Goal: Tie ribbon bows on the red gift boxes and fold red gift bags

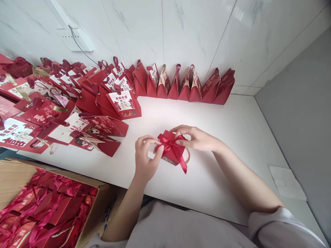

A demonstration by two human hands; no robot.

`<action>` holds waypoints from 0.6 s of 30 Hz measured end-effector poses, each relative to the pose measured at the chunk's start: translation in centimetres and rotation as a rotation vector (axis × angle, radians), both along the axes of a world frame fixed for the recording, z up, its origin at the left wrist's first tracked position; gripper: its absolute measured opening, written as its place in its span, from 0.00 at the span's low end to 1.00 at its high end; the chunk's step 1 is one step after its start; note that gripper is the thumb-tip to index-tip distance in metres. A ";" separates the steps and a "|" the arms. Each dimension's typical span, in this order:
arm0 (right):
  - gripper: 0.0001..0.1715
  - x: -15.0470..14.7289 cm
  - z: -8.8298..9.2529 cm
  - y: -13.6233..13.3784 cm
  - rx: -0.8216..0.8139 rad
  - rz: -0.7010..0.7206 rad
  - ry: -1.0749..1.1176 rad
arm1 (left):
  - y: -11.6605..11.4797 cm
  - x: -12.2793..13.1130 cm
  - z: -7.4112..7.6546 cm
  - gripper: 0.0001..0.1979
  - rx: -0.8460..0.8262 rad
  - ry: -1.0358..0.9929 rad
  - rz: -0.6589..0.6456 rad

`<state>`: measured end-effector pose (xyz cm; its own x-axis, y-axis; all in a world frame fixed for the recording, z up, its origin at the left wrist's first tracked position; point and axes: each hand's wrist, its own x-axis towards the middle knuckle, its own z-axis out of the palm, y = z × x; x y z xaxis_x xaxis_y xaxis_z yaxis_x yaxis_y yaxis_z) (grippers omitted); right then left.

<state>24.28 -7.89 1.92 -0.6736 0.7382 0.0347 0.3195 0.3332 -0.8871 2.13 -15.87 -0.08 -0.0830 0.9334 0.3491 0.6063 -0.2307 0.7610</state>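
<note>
Two sides of the satin bow (170, 145) are pinched by left hand (146, 155) and right hand (198, 138); the red gift box (171, 159) is set on white tabletop (227, 120), well apart from its front edge and the gift-box row (178, 86).

You have a red box (173, 157) lying about midway between the table's (207, 117) front and back edges. A glossy red ribbon (171, 145) forms a bow over it, one tail pointing toward the table's front edge; a gold cord (189, 156) curves out toward the table's right end.
</note>
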 end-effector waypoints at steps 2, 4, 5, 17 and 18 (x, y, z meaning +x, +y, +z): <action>0.08 0.0 0.0 -0.2 0.023 -0.013 -0.035 | 1.1 0.5 0.4 0.03 -0.019 0.049 -0.111; 0.08 -0.1 0.0 -0.3 0.020 -0.012 -0.047 | 2.0 0.7 0.6 0.04 -0.075 0.077 -0.209; 0.09 -0.1 0.0 -0.3 0.010 -0.012 -0.050 | 2.4 0.8 0.6 0.04 -0.101 0.082 -0.251; 0.09 -0.2 -0.1 -0.2 -0.064 0.060 -0.003 | 3.3 1.2 -0.1 0.04 -0.150 0.060 -0.297; 0.09 -0.3 0.0 -0.2 -0.054 0.080 -0.009 | 3.3 1.2 -0.2 0.04 -0.151 0.060 -0.295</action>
<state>24.03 -8.07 1.95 -0.7303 0.6830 -0.0100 0.3019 0.3097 -0.9016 3.36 -12.62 -0.24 0.2155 0.9556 0.2009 0.5751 -0.2904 0.7648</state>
